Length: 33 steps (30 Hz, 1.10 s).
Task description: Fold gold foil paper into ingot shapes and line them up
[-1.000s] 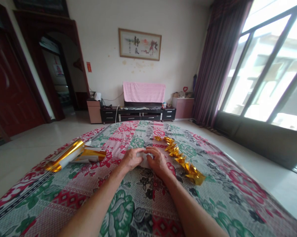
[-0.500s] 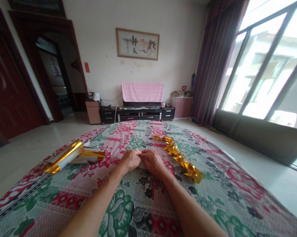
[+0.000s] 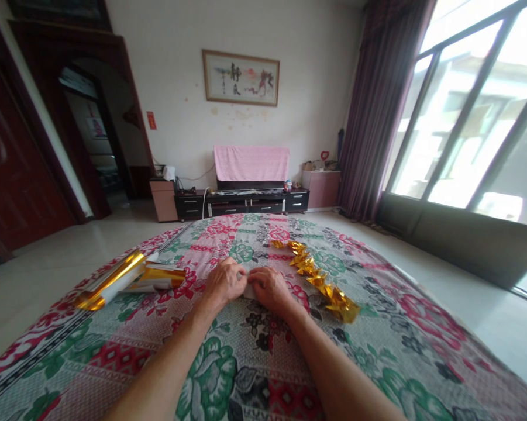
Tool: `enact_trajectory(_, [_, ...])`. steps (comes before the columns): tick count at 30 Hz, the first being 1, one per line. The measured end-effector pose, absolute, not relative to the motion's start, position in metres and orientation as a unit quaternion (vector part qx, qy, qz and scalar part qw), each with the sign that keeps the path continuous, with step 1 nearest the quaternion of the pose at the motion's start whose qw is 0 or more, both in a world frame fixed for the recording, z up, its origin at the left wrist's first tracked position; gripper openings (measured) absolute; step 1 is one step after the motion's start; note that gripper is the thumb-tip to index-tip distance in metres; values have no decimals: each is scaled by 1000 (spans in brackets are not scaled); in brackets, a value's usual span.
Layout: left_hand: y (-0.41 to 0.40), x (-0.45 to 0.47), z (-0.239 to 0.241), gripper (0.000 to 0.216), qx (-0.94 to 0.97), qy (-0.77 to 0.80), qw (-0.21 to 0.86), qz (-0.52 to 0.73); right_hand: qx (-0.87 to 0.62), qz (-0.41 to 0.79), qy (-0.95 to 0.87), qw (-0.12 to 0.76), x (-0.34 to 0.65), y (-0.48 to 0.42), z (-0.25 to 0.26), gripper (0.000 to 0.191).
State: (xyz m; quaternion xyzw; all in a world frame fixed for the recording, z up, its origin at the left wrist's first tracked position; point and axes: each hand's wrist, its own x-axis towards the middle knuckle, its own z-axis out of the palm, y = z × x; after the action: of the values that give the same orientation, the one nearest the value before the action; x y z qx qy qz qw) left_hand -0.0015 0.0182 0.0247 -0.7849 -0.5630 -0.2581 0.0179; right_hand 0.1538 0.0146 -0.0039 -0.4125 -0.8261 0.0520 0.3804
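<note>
My left hand [image 3: 224,282] and my right hand [image 3: 268,287] meet at the middle of a flowered cloth [image 3: 245,374]. Both are closed on a small pale folded paper [image 3: 248,291], which is almost wholly hidden under the fingers. A row of several folded gold foil pieces [image 3: 318,280] runs diagonally just right of my right hand. A stack of gold foil sheets [image 3: 129,278] lies to the left of my left hand.
The cloth covers a rounded table that drops to a pale tiled floor [image 3: 48,269] on all sides. Far off stand a dark low cabinet [image 3: 245,202] with a pink towel [image 3: 251,163], a dark door [image 3: 13,169] at left and big windows [image 3: 478,117] at right.
My hands have drawn closer together over the paper, which now shows less. The view has shifted slightly; the gold pieces and sheets have not moved.
</note>
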Motion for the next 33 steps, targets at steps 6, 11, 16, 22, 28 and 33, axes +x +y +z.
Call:
enact_trajectory(6, [20,-1,26,20,-809,-539,-24,-235,-412,49,-829,374,153,15,-4,29])
enact_trajectory(11, [22,-7,23,20,-817,-529,-71,-218,-410,55,-828,378,154,15,-4,31])
enact_trajectory(16, [24,-13,20,21,-835,-499,-95,-214,-399,62,-826,392,154,15,-4,32])
enact_trajectory(22, [25,-17,21,25,-830,-500,-143,-204,-427,77,-803,408,155,15,-3,33])
enact_trajectory(28, [22,-17,23,31,-838,-494,-140,-184,-515,62,-748,414,158,16,0,30])
enact_trajectory(33, [23,-17,23,30,-842,-483,-151,-186,-576,53,-697,424,163,15,1,30])
